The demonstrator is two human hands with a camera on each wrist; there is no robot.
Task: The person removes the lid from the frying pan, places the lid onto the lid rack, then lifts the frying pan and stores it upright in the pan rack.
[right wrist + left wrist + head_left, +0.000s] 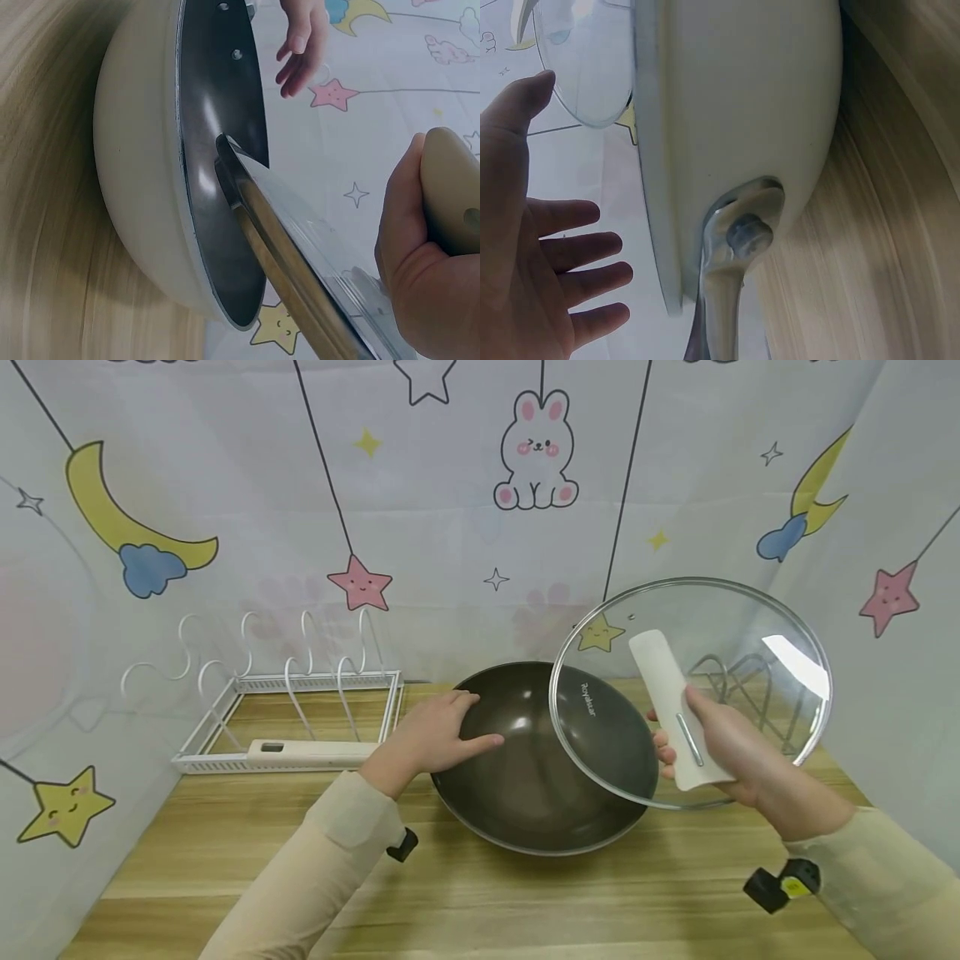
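Observation:
A wok with a dark inside and a cream outside sits on the wooden table. Its cream handle points left. Over the wok's left rim, near the handle's base, hovers my left hand; its fingers are spread, and the left wrist view shows nothing in the hand. My right hand grips the cream handle of a clear glass lid with a metal rim. The lid is held tilted above the wok's right side, apart from it in the right wrist view.
At the back left, a white wire rack with curved dividers stands behind the wok handle. More curved rack wires show through the lid at the back right. A white patterned curtain hangs behind the wooden table.

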